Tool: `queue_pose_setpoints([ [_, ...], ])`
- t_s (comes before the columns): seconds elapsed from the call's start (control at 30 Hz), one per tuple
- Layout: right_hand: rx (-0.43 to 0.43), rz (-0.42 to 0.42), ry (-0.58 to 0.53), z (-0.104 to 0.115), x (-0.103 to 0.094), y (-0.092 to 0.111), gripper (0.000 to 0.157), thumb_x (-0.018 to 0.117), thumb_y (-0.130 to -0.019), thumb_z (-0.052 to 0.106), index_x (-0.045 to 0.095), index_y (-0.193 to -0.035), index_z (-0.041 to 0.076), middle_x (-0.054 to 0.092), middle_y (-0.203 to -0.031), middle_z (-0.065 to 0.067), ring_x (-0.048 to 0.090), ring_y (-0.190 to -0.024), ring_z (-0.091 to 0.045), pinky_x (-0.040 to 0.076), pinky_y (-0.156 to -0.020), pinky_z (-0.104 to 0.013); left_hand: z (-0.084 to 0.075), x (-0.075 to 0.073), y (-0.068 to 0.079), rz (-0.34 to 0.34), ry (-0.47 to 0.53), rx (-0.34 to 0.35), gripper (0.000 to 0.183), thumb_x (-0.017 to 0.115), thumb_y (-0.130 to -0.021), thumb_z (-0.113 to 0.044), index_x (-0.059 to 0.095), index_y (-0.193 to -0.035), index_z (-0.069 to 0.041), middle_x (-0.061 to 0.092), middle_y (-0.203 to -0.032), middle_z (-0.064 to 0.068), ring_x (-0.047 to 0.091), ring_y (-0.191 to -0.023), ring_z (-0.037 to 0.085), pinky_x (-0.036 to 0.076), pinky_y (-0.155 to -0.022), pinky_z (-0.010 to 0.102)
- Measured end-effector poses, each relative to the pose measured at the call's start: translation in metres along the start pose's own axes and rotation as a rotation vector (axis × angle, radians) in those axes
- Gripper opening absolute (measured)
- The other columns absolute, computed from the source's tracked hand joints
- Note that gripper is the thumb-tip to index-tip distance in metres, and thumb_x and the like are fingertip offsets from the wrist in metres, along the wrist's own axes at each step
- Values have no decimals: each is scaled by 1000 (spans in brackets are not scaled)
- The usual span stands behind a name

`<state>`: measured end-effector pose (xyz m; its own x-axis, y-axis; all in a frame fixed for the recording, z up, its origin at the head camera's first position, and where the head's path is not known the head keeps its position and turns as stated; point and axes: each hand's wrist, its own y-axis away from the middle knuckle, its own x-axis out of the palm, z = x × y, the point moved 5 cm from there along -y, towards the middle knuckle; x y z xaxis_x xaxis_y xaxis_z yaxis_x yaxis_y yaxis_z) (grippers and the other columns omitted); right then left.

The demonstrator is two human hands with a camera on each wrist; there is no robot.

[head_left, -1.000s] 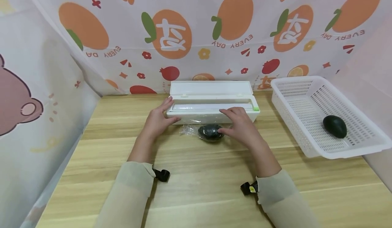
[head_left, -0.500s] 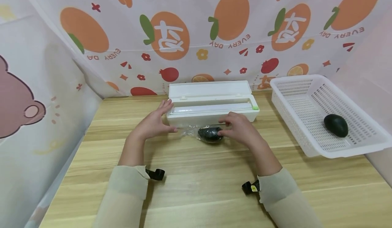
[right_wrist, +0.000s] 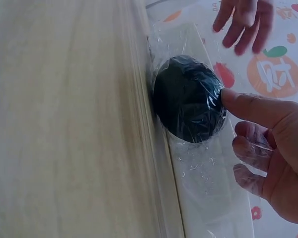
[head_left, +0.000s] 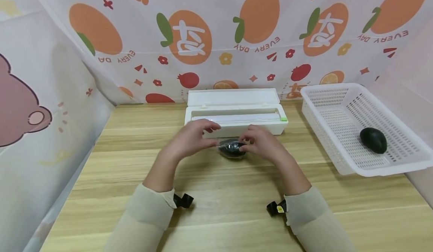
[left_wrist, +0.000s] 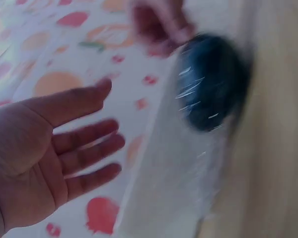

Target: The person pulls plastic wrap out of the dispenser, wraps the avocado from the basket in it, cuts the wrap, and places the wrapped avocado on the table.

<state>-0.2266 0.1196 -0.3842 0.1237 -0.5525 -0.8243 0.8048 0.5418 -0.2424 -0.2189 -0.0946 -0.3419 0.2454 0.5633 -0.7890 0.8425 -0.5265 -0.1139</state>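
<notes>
Your left hand (head_left: 191, 141) is spread wide beside the dark green oval fruit (head_left: 231, 149) in clear plastic film (right_wrist: 201, 168), just below frame centre; your right hand (head_left: 262, 142), fingers loosely parted, touches it by thumb

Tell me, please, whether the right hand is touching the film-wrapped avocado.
Touching: in the right wrist view, the right hand has its thumb tip against the side of the film-wrapped avocado, with no gap visible.
</notes>
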Motion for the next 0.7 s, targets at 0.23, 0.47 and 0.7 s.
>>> queue_pose_setpoints([
  [0.23, -48, 7, 0, 6, 3, 1, 16, 80, -82, 16, 73, -96, 16, 59, -80, 5, 51, -74, -11, 45, -65, -27, -1, 34, -12, 91, -117, 3, 31, 85, -77, -21, 66, -100, -12, 64, -92, 7, 56, -83, 18, 47, -73, 33],
  [0.47, -129, 4, 17, 13, 6, 2, 10, 80, -82, 10, 73, -87, 15, 66, -83, 5, 57, -80, -12, 50, -74, -31, 2, 50, -14, 136, -118, 26, 17, 78, -85, -18, 64, -94, -13, 60, -76, 1, 52, -69, 12, 44, -64, 28],
  [0.7, -89, 18, -5, 15, 7, 3, 10, 77, -84, 8, 75, -89, 16, 62, -85, 3, 56, -78, -16, 47, -70, -30, 6, 53, -14, 135, -114, -43, 9, 73, -89, -17, 64, -88, -17, 59, -73, -3, 52, -69, 13, 43, -63, 28],
])
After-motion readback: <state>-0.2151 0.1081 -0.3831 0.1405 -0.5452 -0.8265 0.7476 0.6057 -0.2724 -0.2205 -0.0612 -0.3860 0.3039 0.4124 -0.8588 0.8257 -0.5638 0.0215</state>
